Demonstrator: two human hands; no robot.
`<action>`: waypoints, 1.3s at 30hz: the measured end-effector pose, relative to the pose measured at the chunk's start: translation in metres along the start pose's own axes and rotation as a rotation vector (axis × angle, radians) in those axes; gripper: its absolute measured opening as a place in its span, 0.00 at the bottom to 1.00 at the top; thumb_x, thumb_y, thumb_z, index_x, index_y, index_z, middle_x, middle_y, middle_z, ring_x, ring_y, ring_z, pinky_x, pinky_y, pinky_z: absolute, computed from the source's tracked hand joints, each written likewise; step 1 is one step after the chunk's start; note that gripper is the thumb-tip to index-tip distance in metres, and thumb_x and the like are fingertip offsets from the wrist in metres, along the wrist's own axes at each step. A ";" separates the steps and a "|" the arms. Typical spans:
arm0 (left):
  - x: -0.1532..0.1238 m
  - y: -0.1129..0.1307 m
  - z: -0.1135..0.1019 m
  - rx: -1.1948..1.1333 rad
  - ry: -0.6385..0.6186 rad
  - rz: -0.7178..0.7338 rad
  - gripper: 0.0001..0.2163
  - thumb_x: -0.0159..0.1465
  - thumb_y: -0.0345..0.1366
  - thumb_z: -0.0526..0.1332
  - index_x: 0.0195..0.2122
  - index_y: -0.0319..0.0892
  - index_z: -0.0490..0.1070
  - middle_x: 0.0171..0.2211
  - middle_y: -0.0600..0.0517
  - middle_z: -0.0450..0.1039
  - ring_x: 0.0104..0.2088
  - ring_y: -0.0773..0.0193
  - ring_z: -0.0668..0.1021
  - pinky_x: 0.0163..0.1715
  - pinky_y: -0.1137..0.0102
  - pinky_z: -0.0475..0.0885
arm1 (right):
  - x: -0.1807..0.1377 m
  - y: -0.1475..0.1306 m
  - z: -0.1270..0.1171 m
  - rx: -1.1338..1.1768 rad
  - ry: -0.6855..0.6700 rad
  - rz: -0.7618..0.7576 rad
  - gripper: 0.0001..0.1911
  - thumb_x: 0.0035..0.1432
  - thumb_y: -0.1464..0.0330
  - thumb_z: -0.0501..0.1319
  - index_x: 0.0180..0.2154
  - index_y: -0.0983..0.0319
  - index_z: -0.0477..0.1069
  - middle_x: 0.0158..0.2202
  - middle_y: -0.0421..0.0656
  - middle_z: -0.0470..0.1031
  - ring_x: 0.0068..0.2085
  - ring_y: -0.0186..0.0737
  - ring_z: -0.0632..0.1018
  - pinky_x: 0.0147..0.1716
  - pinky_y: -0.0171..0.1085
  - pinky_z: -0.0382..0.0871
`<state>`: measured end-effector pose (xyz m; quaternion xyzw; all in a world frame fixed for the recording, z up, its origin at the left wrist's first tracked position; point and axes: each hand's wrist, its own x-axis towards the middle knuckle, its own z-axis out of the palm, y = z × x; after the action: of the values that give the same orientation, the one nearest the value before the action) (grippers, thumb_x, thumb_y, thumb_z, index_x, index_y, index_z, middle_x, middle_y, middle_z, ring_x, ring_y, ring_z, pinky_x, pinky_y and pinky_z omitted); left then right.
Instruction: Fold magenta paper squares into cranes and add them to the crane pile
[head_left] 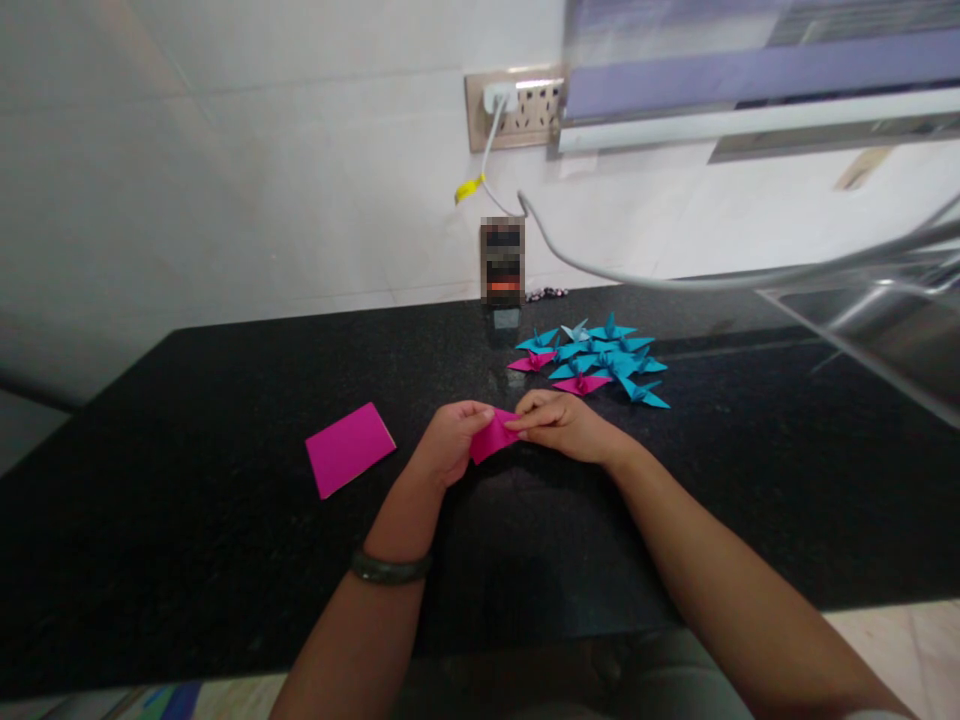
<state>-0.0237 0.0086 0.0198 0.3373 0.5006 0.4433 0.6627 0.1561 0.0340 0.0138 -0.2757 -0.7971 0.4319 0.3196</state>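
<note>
A small folded piece of pink origami paper (491,440) is held between both hands, just above the dark countertop. My left hand (454,440) pinches its left side, thumb on top. At its right edge my right hand (562,425) grips it with thumb and fingers. Parts of the paper are hidden behind the fingers. To the left lies a stack of pink paper sheets (350,450), flat and apart from my hands. Beyond my right hand sit several folded paper cranes (592,355), mostly blue, with some pink and a pale one.
Against the tiled wall stands a phone-like device (502,260) with a blurred screen, a beaded string (546,294) beside it. A white cable (600,268) runs from the wall socket (517,108) toward the right. The sink edge (862,355) is at the far right of the black countertop (210,400).
</note>
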 end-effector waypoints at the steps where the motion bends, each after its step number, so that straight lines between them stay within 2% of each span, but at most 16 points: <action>1: 0.000 0.000 -0.001 0.020 0.003 0.004 0.05 0.48 0.31 0.62 0.24 0.35 0.70 0.19 0.52 0.71 0.19 0.70 0.70 0.22 0.73 0.63 | 0.000 0.001 0.001 -0.016 0.009 -0.001 0.10 0.52 0.69 0.60 0.37 0.57 0.76 0.31 0.41 0.69 0.33 0.33 0.71 0.32 0.33 0.66; 4: 0.003 -0.003 -0.004 0.164 0.051 0.038 0.05 0.48 0.33 0.62 0.25 0.36 0.71 0.18 0.53 0.70 0.18 0.70 0.68 0.20 0.74 0.60 | 0.001 0.005 0.003 -0.064 0.047 0.026 0.09 0.52 0.69 0.59 0.35 0.58 0.77 0.30 0.41 0.69 0.32 0.33 0.71 0.33 0.33 0.66; 9: 0.012 -0.009 -0.011 0.617 0.207 0.181 0.03 0.49 0.33 0.62 0.23 0.38 0.71 0.18 0.53 0.68 0.19 0.68 0.68 0.20 0.73 0.60 | 0.002 0.007 0.007 -0.129 0.045 0.143 0.11 0.54 0.70 0.56 0.38 0.62 0.74 0.31 0.42 0.73 0.32 0.34 0.73 0.34 0.33 0.65; 12: 0.013 -0.010 -0.012 0.944 0.246 0.262 0.04 0.50 0.34 0.61 0.25 0.40 0.73 0.22 0.51 0.71 0.24 0.65 0.71 0.25 0.71 0.63 | 0.003 0.005 0.011 -0.333 0.070 0.176 0.08 0.54 0.70 0.56 0.34 0.63 0.73 0.27 0.41 0.72 0.30 0.34 0.71 0.31 0.33 0.63; 15: 0.010 -0.007 -0.010 1.246 0.269 0.323 0.06 0.51 0.35 0.62 0.30 0.43 0.74 0.29 0.50 0.73 0.31 0.62 0.72 0.33 0.69 0.65 | 0.004 0.003 0.014 -0.578 0.098 0.185 0.06 0.52 0.71 0.56 0.27 0.64 0.71 0.28 0.43 0.70 0.33 0.36 0.71 0.33 0.33 0.61; 19: 0.004 -0.001 -0.005 1.523 0.265 0.381 0.05 0.53 0.38 0.61 0.29 0.46 0.75 0.34 0.50 0.70 0.39 0.60 0.70 0.38 0.68 0.65 | 0.004 0.005 0.016 -0.691 0.089 0.289 0.06 0.52 0.70 0.56 0.26 0.63 0.70 0.29 0.43 0.70 0.32 0.35 0.70 0.31 0.32 0.60; 23: 0.003 0.001 -0.004 1.601 0.160 0.356 0.09 0.57 0.37 0.57 0.33 0.50 0.77 0.33 0.51 0.71 0.38 0.60 0.71 0.36 0.69 0.66 | 0.004 0.006 0.017 -0.687 0.091 0.325 0.06 0.52 0.70 0.57 0.28 0.63 0.71 0.30 0.42 0.71 0.33 0.35 0.71 0.32 0.31 0.61; 30: 0.008 0.000 -0.011 1.553 0.071 0.341 0.11 0.58 0.36 0.55 0.35 0.47 0.77 0.34 0.51 0.73 0.36 0.64 0.74 0.37 0.71 0.67 | 0.008 0.004 0.018 -0.693 0.070 0.327 0.08 0.53 0.71 0.57 0.34 0.62 0.74 0.32 0.43 0.71 0.33 0.35 0.71 0.32 0.32 0.61; 32: 0.009 -0.001 -0.012 1.539 0.070 0.344 0.10 0.57 0.36 0.55 0.35 0.48 0.77 0.35 0.51 0.73 0.37 0.64 0.74 0.37 0.72 0.67 | 0.009 0.000 0.018 -0.728 0.043 0.268 0.09 0.54 0.72 0.56 0.34 0.62 0.74 0.32 0.43 0.71 0.34 0.35 0.71 0.33 0.32 0.61; 36: 0.013 -0.005 -0.015 1.521 0.069 0.351 0.11 0.57 0.36 0.56 0.36 0.49 0.77 0.35 0.52 0.73 0.36 0.63 0.74 0.35 0.72 0.67 | 0.002 -0.002 0.018 -0.848 -0.048 0.049 0.11 0.58 0.69 0.53 0.33 0.61 0.75 0.31 0.44 0.69 0.36 0.37 0.69 0.32 0.33 0.60; 39: 0.014 -0.007 -0.017 1.506 0.073 0.362 0.11 0.56 0.37 0.55 0.35 0.50 0.77 0.34 0.52 0.73 0.36 0.63 0.74 0.35 0.71 0.67 | -0.008 0.002 0.020 -0.904 -0.045 -0.045 0.13 0.60 0.67 0.51 0.34 0.61 0.74 0.31 0.44 0.69 0.35 0.37 0.68 0.31 0.33 0.59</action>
<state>-0.0367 0.0190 0.0043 0.7584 0.6258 0.0958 0.1552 0.1467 0.0195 0.0015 -0.3608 -0.9182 0.0391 0.1587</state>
